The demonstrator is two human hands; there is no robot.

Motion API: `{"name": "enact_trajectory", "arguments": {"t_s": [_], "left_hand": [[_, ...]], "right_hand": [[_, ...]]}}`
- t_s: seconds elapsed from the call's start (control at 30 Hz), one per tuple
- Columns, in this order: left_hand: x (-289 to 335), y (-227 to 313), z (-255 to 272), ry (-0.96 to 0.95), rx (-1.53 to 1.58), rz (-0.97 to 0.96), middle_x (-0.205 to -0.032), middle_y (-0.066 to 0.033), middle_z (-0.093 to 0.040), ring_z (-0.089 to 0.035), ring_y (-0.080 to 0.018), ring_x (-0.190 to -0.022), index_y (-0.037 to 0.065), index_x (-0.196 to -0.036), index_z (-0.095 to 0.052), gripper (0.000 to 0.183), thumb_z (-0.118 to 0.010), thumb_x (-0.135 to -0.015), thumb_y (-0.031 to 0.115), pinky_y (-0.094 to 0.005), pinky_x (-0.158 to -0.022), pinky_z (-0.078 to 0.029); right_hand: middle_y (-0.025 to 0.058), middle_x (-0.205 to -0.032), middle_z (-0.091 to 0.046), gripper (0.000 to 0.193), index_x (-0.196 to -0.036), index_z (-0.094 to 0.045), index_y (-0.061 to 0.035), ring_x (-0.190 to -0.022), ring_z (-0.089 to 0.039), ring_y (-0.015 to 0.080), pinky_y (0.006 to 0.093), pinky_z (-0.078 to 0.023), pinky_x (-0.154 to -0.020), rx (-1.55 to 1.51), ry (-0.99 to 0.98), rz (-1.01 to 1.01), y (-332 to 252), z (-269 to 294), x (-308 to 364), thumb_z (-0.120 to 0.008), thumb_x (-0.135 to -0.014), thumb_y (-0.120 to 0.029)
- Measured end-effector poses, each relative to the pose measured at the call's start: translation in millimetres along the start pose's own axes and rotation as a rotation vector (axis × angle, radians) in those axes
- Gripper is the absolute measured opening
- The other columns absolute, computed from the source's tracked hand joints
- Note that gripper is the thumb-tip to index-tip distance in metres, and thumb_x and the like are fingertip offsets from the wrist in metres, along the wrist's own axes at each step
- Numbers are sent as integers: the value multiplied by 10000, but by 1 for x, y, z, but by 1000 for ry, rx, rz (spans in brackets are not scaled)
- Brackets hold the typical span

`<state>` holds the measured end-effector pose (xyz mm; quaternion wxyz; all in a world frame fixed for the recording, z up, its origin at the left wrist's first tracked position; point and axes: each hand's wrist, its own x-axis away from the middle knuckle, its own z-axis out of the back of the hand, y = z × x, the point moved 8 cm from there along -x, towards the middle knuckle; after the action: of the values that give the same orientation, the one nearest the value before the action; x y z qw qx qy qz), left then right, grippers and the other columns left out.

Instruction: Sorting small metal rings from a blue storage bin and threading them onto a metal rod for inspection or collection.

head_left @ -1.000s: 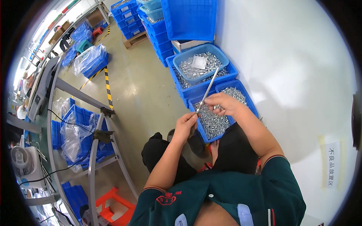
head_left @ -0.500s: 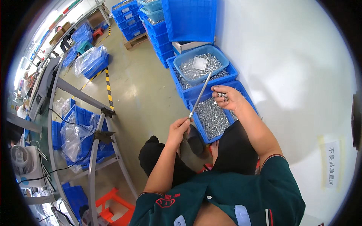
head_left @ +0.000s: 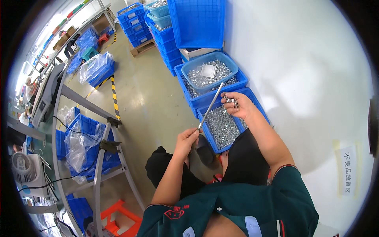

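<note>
My left hand [head_left: 186,143] is closed around the lower end of a thin metal rod [head_left: 211,104], which slants up and to the right. A shiny metal piece sits round the rod just above my fingers. To the right of the rod's upper part, my right hand [head_left: 244,107] is cupped with its fingers curled, holding several small metal fittings [head_left: 230,102]. Beneath both hands stands a blue bin [head_left: 213,146] filled with many similar small fittings [head_left: 223,125]. My right hand is above this bin, and my left hand is just outside its near left side.
A light-blue basin [head_left: 233,79] of fittings with a white label rests on another blue bin [head_left: 199,102]. Stacked blue crates [head_left: 134,25] stand farther back. A white wall [head_left: 308,79] rises on the right. To the left are a grey-framed workbench [head_left: 96,177] and an orange stool [head_left: 120,215].
My right hand has turned slightly, so the fittings in its fingers show more. My left hand and the rod have shifted slightly down in the picture.
</note>
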<state>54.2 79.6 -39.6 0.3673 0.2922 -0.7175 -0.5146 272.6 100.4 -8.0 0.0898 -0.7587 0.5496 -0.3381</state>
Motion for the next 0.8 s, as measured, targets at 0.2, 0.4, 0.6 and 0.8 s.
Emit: {"name": "enact_trajectory", "arguments": {"t_s": [0.2,0.4,0.6,0.8], "left_hand": [[2,-5,3,-20,-37,-44,-613,16,-498,-446,-63,-563,-7,-963,-602,218,-524,-885,180,-204,-537,-334],[7,-3,1,-54,-84,-11,-623,14,-502,-452,-68,-570,-16,-968,-608,212,-536,-877,161,-210,-543,-343],[9,-4,5,-27,-96,21,-631,21,-505,-453,-61,-581,-15,-963,-619,206,-542,-871,153,-205,-549,-347],[13,0,16,69,-177,43,-621,27,-493,-445,-60,-579,-9,-970,-623,213,-539,-874,161,-201,-543,-341]], "right_hand": [[41,-679,-508,182,-902,-520,-32,-430,-379,51,163,-250,-321,-8,-120,-5,-1,-8,-1,-565,-867,-205],[13,-637,-478,208,-858,-546,-72,-424,-373,42,153,-240,-322,-70,-43,28,-6,-5,-1,-603,-852,-272],[13,-622,-492,222,-811,-560,-61,-428,-382,36,145,-244,-327,-15,-21,50,-11,-5,1,-640,-827,-268],[14,-617,-487,187,-834,-575,-24,-443,-398,50,174,-225,-347,745,196,242,-31,-19,15,-677,-775,-169]]}}
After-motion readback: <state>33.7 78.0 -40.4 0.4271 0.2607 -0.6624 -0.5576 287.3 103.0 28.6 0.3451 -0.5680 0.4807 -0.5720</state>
